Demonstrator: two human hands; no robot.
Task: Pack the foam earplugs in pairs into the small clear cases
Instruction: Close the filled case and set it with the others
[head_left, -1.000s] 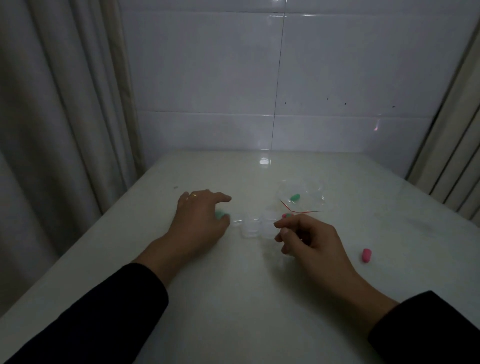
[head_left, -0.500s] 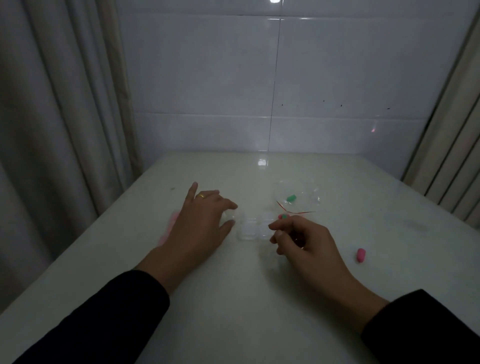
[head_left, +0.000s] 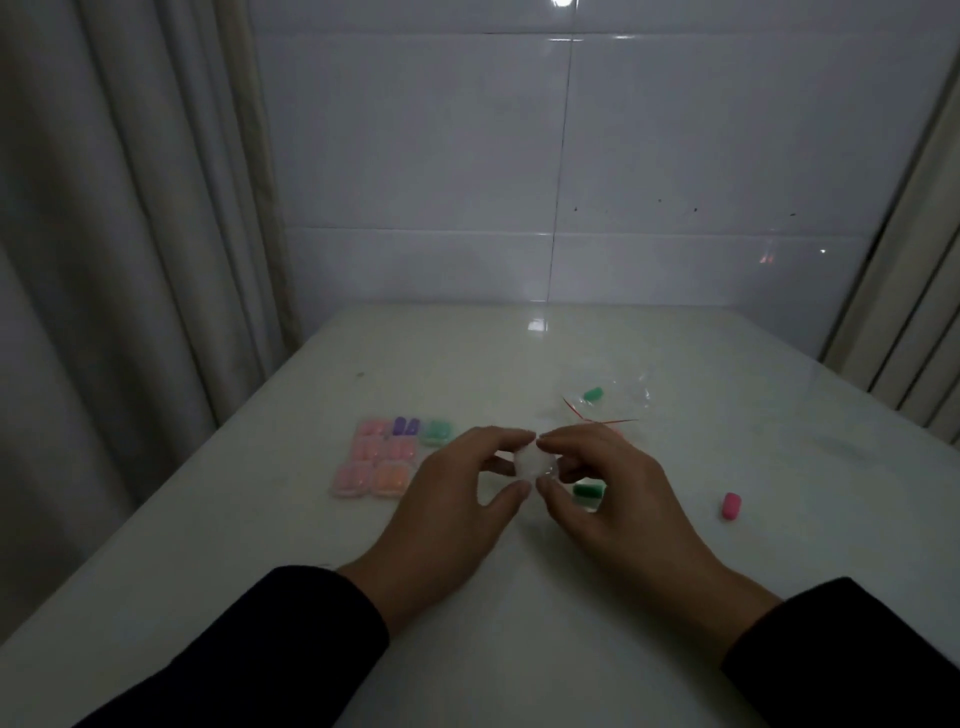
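Cases (head_left: 387, 457) filled sit far left on tabletop (head_left: 519, 623); your left hand (head_left: 447, 514) and right hand (head_left: 618, 493) pinch one clear case (head_left: 532, 461) together; green earplug (head_left: 588, 490), pink earplug (head_left: 731, 505) still loose.

The clear case (head_left: 532, 461) is partly covered by fingertips of both hands; its contents cannot be told. A green earplug (head_left: 588, 490) is half hidden behind the right fingers (head_left: 558, 496).

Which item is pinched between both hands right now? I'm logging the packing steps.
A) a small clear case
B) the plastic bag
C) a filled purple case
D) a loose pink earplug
A: the left hand and right hand both have fingertips on the small clear case, held between them above the table.
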